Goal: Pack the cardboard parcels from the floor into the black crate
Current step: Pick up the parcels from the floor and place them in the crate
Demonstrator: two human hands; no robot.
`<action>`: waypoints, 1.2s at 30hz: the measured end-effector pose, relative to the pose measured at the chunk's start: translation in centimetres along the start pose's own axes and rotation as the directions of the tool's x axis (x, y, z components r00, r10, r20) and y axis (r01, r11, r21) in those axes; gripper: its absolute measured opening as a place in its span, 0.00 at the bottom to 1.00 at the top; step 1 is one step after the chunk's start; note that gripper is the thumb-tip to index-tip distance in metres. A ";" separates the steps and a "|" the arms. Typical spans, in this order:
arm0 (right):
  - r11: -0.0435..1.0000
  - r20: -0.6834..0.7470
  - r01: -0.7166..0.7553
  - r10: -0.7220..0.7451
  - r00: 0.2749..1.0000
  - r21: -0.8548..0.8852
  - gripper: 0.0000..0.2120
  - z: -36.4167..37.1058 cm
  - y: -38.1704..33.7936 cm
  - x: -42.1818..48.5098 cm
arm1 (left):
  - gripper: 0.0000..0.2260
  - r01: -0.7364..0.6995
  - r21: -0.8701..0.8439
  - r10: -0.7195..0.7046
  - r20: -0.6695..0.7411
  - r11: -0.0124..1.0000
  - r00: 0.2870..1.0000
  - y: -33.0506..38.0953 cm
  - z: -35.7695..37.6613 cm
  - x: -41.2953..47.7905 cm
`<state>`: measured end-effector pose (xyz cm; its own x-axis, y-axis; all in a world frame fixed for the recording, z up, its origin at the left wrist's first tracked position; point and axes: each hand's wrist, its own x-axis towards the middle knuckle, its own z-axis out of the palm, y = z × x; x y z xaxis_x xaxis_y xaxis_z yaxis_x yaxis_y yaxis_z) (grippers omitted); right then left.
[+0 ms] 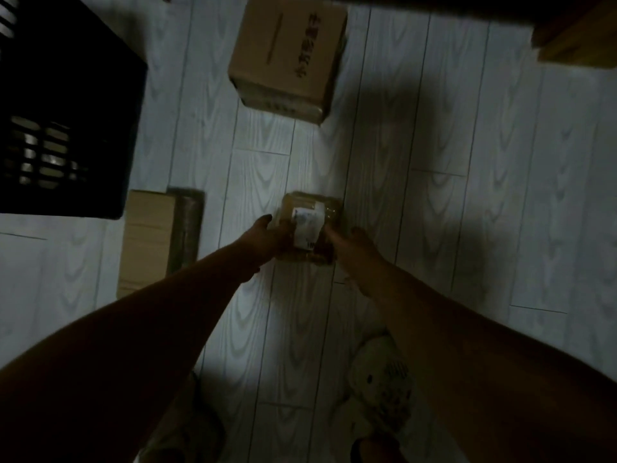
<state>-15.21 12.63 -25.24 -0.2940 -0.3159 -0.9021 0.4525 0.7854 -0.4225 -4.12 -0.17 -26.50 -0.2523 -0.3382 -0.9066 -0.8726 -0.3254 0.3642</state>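
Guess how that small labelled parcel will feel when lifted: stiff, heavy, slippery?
The small parcel looks stiff: boxy edges hold shape between left hand and right hand. Likely light, being small. Its glossy tape may be slippery, so holding both sides seems wise.

Place: a room in a home, by the look of it, and dimly lit.
Floor: pale wood-grain planks right across.
Footwear: a soft patterned slipper, indoor wear.
Goods: a printed cardboard parcel and a flat parcel straight on the floor, beside a black crate.
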 end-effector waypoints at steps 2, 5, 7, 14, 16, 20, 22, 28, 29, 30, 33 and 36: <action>0.998 0.007 0.014 -0.014 1.000 0.057 0.22 1.1 0.6 2.0 | 0.34 0.034 -0.072 -0.033 0.020 0.997 0.999 -0.8 0.6 1.7; 0.990 -0.051 -0.004 0.011 0.999 0.138 0.23 2.4 1.0 3.7 | 0.31 0.043 -0.172 -0.030 0.076 0.984 0.997 -1.3 1.5 2.8; 0.990 -0.078 -0.025 0.036 0.996 0.139 0.23 2.8 1.1 3.9 | 0.28 -0.002 -0.185 0.013 0.056 0.983 0.998 -1.2 1.9 2.7; 0.978 -0.087 0.065 -0.048 0.995 0.198 0.28 2.3 -2.2 -2.9 | 0.24 -0.145 -0.259 0.151 0.002 0.955 0.989 1.6 -1.8 -4.4; 0.973 -0.099 0.138 -0.122 0.988 0.184 0.27 2.1 -5.0 -6.8 | 0.22 -0.193 -0.294 0.207 0.017 0.936 0.978 3.2 -4.3 -8.3; 0.944 -0.144 0.317 -0.303 0.942 0.092 0.23 2.7 -11.8 -16.7 | 0.22 -0.284 -0.307 0.294 -0.014 0.908 0.956 7.3 -10.2 -18.5; 0.924 -0.153 0.370 -0.353 0.923 0.099 0.25 3.6 -15.2 -22.7 | 0.22 -0.314 -0.337 0.322 -0.032 0.888 0.946 9.5 -13.3 -24.3; 0.849 -0.143 0.487 -0.467 0.873 0.202 0.30 8.8 -22.9 -39.7 | 0.17 -0.435 -0.258 0.455 0.020 0.863 0.890 13.0 -22.6 -42.2; 0.831 -0.145 0.511 -0.490 0.859 0.218 0.27 9.9 -23.9 -42.1 | 0.18 -0.459 -0.230 0.474 0.011 0.858 0.880 13.3 -24.1 -44.7; 0.813 -0.153 0.536 -0.513 0.844 0.227 0.25 10.9 -24.7 -44.3 | 0.18 -0.481 -0.220 0.493 0.000 0.848 0.870 13.5 -25.6 -47.1; 0.766 -0.168 0.606 -0.582 0.796 0.215 0.27 13.5 -26.9 -50.8 | 0.19 -0.517 -0.254 0.524 -0.045 0.818 0.851 13.8 -29.2 -53.4; 0.710 -0.152 0.674 -0.657 0.738 0.206 0.24 15.0 -28.4 -56.1 | 0.16 -0.583 -0.295 0.587 -0.085 0.757 0.805 13.4 -31.2 -58.8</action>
<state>1.03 0.11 36.05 -0.6425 -0.6682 -0.3751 0.2961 0.2350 -0.9258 12.09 -12.21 38.36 -0.6795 -0.5387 -0.4982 -0.3901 -0.3098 0.8671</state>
